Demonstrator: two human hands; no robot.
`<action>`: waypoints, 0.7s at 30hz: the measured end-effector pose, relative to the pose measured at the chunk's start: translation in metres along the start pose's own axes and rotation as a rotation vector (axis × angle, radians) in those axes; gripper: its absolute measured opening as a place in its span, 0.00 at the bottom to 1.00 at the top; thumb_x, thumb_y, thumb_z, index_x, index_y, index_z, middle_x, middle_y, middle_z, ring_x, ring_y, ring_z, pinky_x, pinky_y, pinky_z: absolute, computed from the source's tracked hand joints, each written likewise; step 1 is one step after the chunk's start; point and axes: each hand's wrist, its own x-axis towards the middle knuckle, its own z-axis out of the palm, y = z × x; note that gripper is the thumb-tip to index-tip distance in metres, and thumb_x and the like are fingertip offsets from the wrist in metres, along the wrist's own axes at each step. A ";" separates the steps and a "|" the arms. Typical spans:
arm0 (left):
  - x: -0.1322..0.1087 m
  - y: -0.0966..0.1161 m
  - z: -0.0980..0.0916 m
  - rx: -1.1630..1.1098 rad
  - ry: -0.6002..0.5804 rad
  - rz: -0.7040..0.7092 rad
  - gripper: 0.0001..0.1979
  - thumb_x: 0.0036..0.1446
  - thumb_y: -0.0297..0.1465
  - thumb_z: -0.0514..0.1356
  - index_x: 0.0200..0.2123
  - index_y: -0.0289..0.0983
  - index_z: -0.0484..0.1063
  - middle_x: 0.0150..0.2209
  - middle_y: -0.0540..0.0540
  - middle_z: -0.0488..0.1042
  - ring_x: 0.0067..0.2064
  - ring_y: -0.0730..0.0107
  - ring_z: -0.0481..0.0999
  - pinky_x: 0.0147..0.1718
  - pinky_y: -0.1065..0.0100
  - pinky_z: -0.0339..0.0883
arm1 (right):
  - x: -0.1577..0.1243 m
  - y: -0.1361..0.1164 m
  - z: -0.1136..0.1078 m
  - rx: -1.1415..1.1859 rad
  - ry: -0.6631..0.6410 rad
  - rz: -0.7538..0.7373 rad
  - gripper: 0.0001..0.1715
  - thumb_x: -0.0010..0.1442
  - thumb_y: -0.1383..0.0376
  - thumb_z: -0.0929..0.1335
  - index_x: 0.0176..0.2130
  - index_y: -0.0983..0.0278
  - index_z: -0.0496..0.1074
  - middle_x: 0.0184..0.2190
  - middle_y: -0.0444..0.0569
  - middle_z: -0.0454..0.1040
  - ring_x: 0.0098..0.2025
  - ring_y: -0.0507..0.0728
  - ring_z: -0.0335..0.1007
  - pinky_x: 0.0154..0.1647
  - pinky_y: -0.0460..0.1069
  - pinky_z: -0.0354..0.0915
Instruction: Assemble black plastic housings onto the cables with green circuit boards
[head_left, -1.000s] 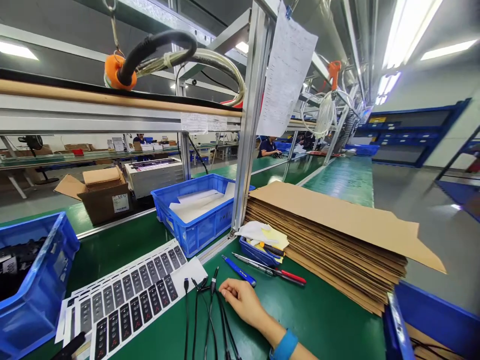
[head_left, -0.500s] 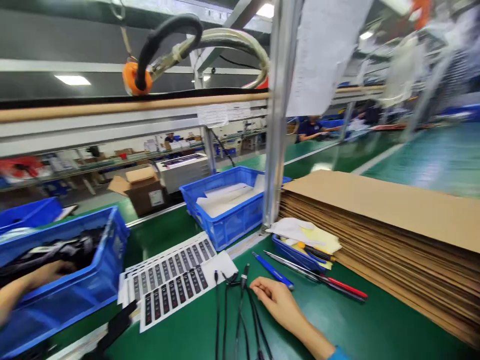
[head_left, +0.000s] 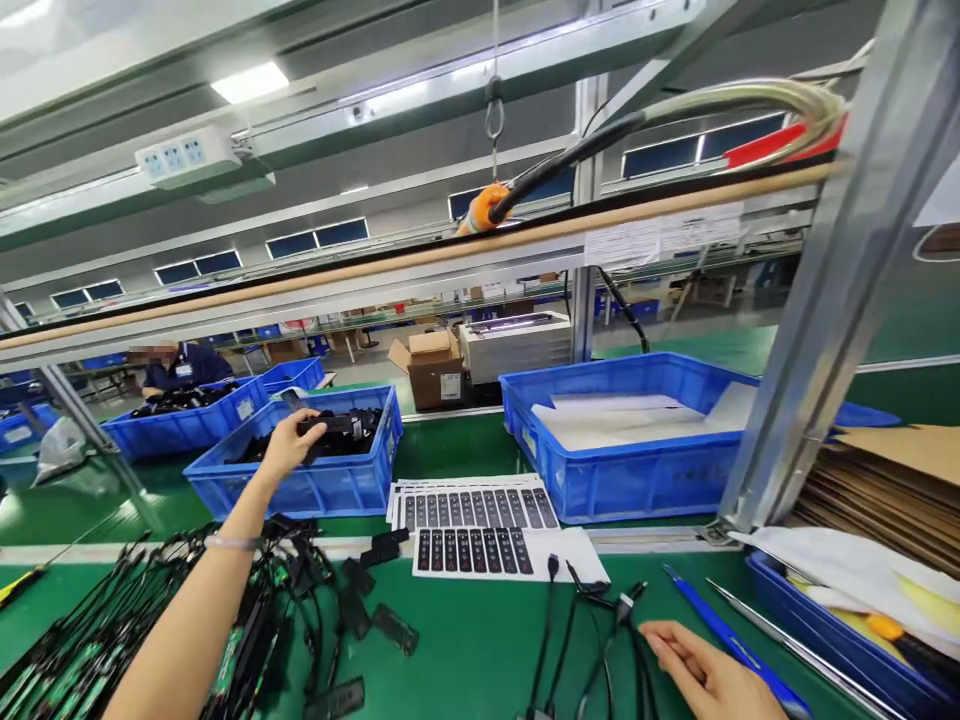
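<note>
My left hand [head_left: 291,445] is over the near blue bin [head_left: 330,487] on the left, its fingers closed on a black plastic part [head_left: 313,440]. More black parts [head_left: 352,428] lie heaped in that bin. My right hand [head_left: 709,675] rests on the green table at the lower right, its fingers loosely stretched and holding nothing I can see. Just left of its fingertips are several black cables [head_left: 592,650] with plugs pointing away from me. A blue pen-like tool [head_left: 731,635] lies just beyond the right hand.
Sheets of black labels [head_left: 472,552] lie mid-table. Green circuit boards with black cables [head_left: 232,640] are piled at lower left, loose black pieces [head_left: 395,628] beside them. A blue bin of white sheets [head_left: 622,480] stands behind, near a metal post [head_left: 817,270]. A person [head_left: 187,368] sits far left.
The view has swung left. My left hand has risen from inside the bin and now shows a black part in its fingers. My right hand stays beside the cables.
</note>
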 end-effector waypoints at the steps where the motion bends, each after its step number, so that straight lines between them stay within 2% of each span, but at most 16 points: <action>1: -0.023 0.006 0.005 0.036 0.007 0.028 0.21 0.50 0.44 0.59 0.40 0.34 0.72 0.34 0.46 0.72 0.36 0.63 0.72 0.38 0.63 0.67 | -0.001 -0.002 0.000 -0.023 0.000 -0.001 0.30 0.48 0.39 0.60 0.34 0.57 0.75 0.27 0.46 0.77 0.28 0.58 0.74 0.27 0.47 0.69; 4: -0.111 0.019 0.036 0.138 -0.039 0.082 0.15 0.53 0.39 0.59 0.40 0.36 0.72 0.37 0.44 0.70 0.40 0.61 0.71 0.44 0.60 0.67 | -0.004 -0.004 0.001 -0.086 -0.005 -0.004 0.30 0.49 0.40 0.59 0.35 0.57 0.75 0.27 0.46 0.77 0.28 0.59 0.74 0.27 0.49 0.68; 7: -0.199 0.024 0.080 0.213 -0.177 0.088 0.09 0.55 0.31 0.59 0.40 0.36 0.73 0.41 0.40 0.70 0.44 0.59 0.72 0.46 0.59 0.68 | -0.009 -0.004 0.002 -0.134 -0.012 -0.038 0.30 0.49 0.41 0.59 0.35 0.58 0.75 0.29 0.47 0.77 0.29 0.59 0.74 0.29 0.51 0.68; 9: -0.238 0.024 0.099 0.261 -0.278 0.090 0.12 0.55 0.31 0.61 0.44 0.37 0.74 0.47 0.37 0.69 0.51 0.52 0.70 0.52 0.52 0.65 | -0.011 -0.003 0.000 -0.161 -0.020 -0.073 0.31 0.49 0.42 0.59 0.37 0.59 0.74 0.28 0.48 0.76 0.28 0.59 0.74 0.30 0.52 0.69; 10: -0.250 0.024 0.103 0.279 -0.317 0.088 0.15 0.56 0.32 0.62 0.47 0.38 0.73 0.50 0.36 0.68 0.55 0.48 0.67 0.55 0.48 0.62 | -0.012 -0.005 -0.002 -0.176 -0.028 -0.087 0.31 0.49 0.42 0.59 0.37 0.60 0.74 0.27 0.48 0.76 0.28 0.59 0.74 0.30 0.52 0.69; 13: -0.259 0.022 0.094 0.307 -0.440 0.081 0.24 0.58 0.40 0.61 0.58 0.45 0.67 0.61 0.35 0.60 0.64 0.40 0.56 0.60 0.37 0.48 | -0.012 -0.022 -0.010 -0.236 -0.046 -0.124 0.32 0.49 0.43 0.59 0.39 0.61 0.73 0.29 0.49 0.76 0.27 0.60 0.74 0.29 0.53 0.68; 16: -0.246 0.024 0.066 0.309 -0.609 0.073 0.22 0.62 0.44 0.56 0.59 0.50 0.65 0.66 0.38 0.53 0.67 0.40 0.49 0.60 0.32 0.44 | -0.013 -0.065 -0.007 -0.266 -0.079 -0.239 0.29 0.53 0.46 0.59 0.41 0.62 0.73 0.32 0.51 0.77 0.29 0.60 0.74 0.30 0.53 0.68; 18: -0.238 0.028 0.046 0.304 -0.636 0.070 0.20 0.64 0.40 0.54 0.59 0.47 0.66 0.66 0.37 0.53 0.67 0.45 0.50 0.61 0.37 0.47 | -0.016 -0.105 0.007 -0.257 -0.195 -0.368 0.24 0.58 0.50 0.59 0.42 0.62 0.73 0.32 0.52 0.77 0.32 0.60 0.74 0.34 0.53 0.68; 21: -0.237 0.033 0.024 0.326 -0.580 0.042 0.21 0.63 0.34 0.56 0.58 0.40 0.67 0.63 0.35 0.59 0.65 0.54 0.57 0.62 0.52 0.54 | -0.023 -0.159 0.047 -0.345 -0.470 -0.521 0.15 0.63 0.62 0.59 0.42 0.62 0.71 0.38 0.51 0.77 0.38 0.57 0.73 0.41 0.51 0.67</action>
